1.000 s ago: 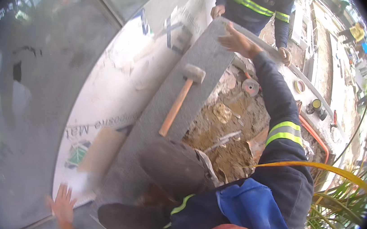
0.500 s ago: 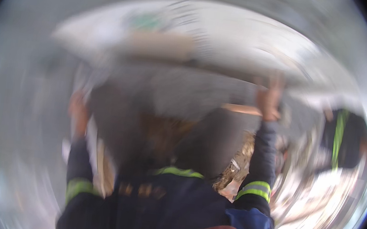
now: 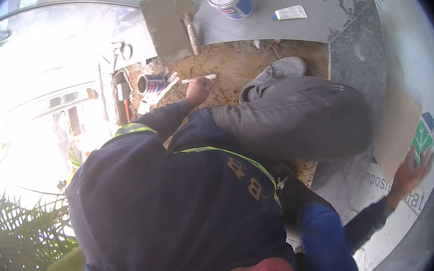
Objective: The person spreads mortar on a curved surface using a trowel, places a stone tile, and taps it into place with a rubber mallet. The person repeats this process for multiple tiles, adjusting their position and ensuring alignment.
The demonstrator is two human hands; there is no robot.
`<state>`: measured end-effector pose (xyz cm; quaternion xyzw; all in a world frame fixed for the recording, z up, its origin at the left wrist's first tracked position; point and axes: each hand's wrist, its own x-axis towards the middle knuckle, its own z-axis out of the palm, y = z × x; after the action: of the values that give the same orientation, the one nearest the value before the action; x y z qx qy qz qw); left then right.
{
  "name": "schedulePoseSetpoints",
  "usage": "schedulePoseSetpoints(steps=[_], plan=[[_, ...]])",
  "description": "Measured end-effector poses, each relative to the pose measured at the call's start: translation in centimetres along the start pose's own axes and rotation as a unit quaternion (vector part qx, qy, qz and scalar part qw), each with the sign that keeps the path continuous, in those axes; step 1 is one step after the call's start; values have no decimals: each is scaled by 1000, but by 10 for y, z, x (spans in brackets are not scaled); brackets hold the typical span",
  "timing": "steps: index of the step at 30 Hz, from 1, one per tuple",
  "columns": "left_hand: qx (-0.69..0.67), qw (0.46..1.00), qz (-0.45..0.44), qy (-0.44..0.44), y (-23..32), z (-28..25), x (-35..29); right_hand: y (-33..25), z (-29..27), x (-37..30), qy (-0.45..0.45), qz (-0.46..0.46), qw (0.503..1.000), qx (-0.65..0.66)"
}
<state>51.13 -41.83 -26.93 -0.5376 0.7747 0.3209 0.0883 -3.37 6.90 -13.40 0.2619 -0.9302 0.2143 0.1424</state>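
My left hand [image 3: 199, 91] is closed at the brown, dusty ground, gripping a short pale stick [image 3: 191, 80]; its fingers are partly hidden. A small blue-and-white can [image 3: 151, 84] lies open just left of it, with white strips [image 3: 167, 89] between. On the far right, my right hand [image 3: 412, 171] rests with spread fingers on a white panel [image 3: 379, 218], at a green leaf mark printed there. Nothing shows in that hand.
Ahead stand a lidded can [image 3: 228, 0] and a white tube [image 3: 291, 13] on a grey sheet [image 3: 264, 26]. A wide-bladed tool [image 3: 191, 35] lies on a grey-brown board [image 3: 160, 24]. An orange-handled tool [image 3: 126, 108] is left. My bent leg [image 3: 305, 116] fills the middle.
Earlier, blurred, both arms reached forward, hands apart, near a large white panel ahead. Now the view has turned: that panel is at right, the left hand is down at the ground.
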Motion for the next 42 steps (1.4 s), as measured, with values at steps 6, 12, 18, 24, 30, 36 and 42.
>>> schedulePoseSetpoints(steps=[6,12,18,24,30,36,42], plan=[[-128,991,-8,41,128,55,81,-60,18,-18,-193,-147,969,45],[-258,958,-54,115,193,104,122,-72,-63,-53,-165,81,982,35],[-257,948,-7,187,160,130,155,-48,-111,-95,-61,106,992,42],[-238,956,-39,165,152,129,173,-48,-127,-106,-48,107,993,24],[-215,958,59,181,169,109,148,-49,-123,-104,-54,85,994,29],[-178,965,26,190,177,109,151,-48,-122,-103,-66,88,994,28],[53,994,-16,89,199,87,65,-47,-120,-99,-73,73,994,26]])
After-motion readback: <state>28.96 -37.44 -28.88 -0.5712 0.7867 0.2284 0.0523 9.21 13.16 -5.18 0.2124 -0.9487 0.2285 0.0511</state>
